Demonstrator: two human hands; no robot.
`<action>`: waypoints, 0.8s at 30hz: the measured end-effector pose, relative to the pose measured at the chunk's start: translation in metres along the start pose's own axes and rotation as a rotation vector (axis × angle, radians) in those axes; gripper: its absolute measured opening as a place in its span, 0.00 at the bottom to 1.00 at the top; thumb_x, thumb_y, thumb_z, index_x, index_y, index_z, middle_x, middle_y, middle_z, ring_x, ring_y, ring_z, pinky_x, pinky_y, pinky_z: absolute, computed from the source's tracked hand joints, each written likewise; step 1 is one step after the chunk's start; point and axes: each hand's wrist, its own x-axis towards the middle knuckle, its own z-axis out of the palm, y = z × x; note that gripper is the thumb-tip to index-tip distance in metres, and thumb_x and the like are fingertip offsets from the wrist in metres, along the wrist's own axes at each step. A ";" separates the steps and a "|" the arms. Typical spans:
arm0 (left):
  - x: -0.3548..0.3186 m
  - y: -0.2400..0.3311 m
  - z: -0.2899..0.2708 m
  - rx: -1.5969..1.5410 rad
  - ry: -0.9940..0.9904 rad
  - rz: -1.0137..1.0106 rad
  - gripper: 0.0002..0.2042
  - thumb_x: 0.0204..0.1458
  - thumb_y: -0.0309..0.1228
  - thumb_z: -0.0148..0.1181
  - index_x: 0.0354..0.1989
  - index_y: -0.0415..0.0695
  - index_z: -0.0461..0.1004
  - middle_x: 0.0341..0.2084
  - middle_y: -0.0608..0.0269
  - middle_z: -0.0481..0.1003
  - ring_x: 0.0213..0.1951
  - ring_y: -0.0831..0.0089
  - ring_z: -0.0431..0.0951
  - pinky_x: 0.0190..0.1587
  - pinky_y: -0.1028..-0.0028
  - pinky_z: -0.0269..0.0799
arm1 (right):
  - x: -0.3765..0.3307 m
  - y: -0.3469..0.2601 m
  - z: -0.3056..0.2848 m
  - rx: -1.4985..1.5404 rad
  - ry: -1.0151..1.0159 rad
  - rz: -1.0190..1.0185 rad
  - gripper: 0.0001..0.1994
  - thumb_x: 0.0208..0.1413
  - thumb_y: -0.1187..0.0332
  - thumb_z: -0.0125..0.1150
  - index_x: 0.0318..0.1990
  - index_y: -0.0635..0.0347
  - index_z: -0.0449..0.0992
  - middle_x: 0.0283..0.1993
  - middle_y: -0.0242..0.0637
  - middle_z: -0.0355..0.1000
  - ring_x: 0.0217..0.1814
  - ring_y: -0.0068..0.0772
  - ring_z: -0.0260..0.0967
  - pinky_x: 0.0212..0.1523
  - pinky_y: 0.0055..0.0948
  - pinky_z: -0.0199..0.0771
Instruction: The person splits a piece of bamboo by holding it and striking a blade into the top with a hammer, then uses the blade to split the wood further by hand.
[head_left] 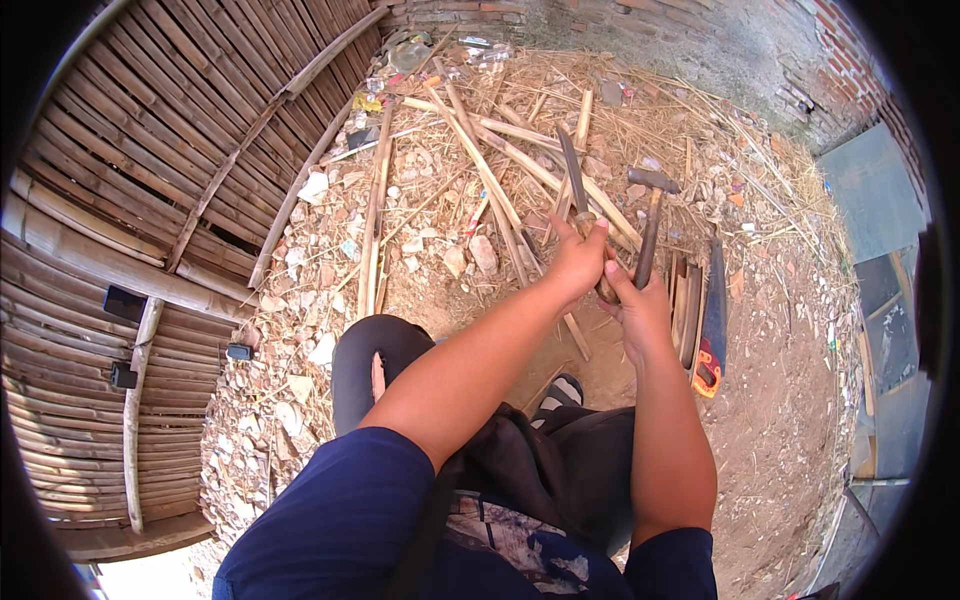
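Bamboo strip [572,172] upright in left hand [577,262] grip, hammer [650,222] raised in right hand [640,312] grip; splitting seemingly midway, more strips [480,165] waiting on ground.

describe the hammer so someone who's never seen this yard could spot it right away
Start at the woven bamboo wall on the left and cross the straw-strewn ground to the person's two hands. The wooden-handled hammer with a dark metal head stands upright in the right hand. Unlike the pale bamboo strips around it, it ends in a dark crosswise head.
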 end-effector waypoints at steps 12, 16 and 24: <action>0.105 -0.098 -0.018 0.155 -0.032 -0.249 0.52 0.65 0.56 0.52 0.75 0.30 0.26 0.65 0.40 0.66 0.61 0.50 0.73 0.62 0.56 0.68 | 0.020 0.008 -0.071 0.122 0.092 0.131 0.21 0.57 0.69 0.73 0.45 0.57 0.62 0.44 0.40 0.74 0.39 0.35 0.79 0.40 0.30 0.81; 0.178 -0.190 -0.095 0.543 0.283 -0.398 0.60 0.54 0.49 0.68 0.75 0.30 0.24 0.70 0.27 0.54 0.71 0.42 0.61 0.72 0.58 0.58 | 0.027 0.001 -0.074 0.096 0.188 0.178 0.20 0.57 0.69 0.73 0.45 0.57 0.62 0.42 0.39 0.73 0.38 0.35 0.79 0.37 0.29 0.81; 0.193 -0.192 -0.087 0.754 0.491 -0.580 0.64 0.50 0.46 0.73 0.76 0.37 0.21 0.67 0.33 0.57 0.68 0.46 0.64 0.71 0.58 0.61 | 0.047 0.004 -0.067 0.099 0.239 0.200 0.20 0.57 0.70 0.73 0.42 0.55 0.62 0.37 0.38 0.73 0.33 0.37 0.80 0.36 0.28 0.83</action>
